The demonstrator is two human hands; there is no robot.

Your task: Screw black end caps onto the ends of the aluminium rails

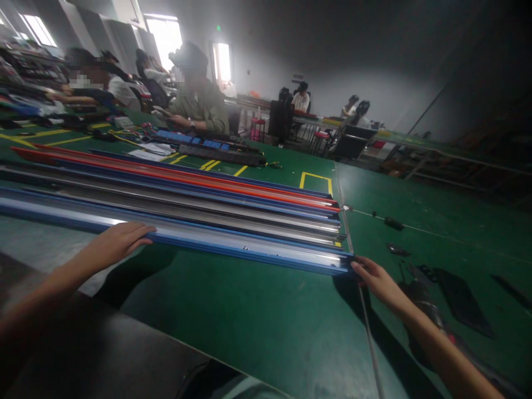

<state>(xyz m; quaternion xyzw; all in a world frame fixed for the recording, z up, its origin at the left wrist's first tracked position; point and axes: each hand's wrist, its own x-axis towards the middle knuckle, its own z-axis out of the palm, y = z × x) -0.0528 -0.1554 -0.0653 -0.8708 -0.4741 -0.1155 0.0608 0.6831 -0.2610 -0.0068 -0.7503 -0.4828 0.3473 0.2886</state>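
A long blue metal channel (pixel 216 239) with a shiny inner face lies across the front of the green table. My left hand (pixel 120 241) grips its near edge left of the middle, fingers together over the rim. At the right end, my right hand (pixel 374 275) pinches the dark tip of the same channel between thumb and fingers. Exactly what that tip is, I cannot make out. Just behind lie several more long channels side by side, among them a grey one (pixel 199 206) and a red-orange one (pixel 233 185).
Across the green table (pixel 257 310) runs a seam by my right hand. Dark tools and a flat black piece (pixel 463 302) lie at the right. Beyond the channels are a dark bar with blue parts (pixel 216 149), white papers (pixel 152 151) and a seated person (pixel 199 100).
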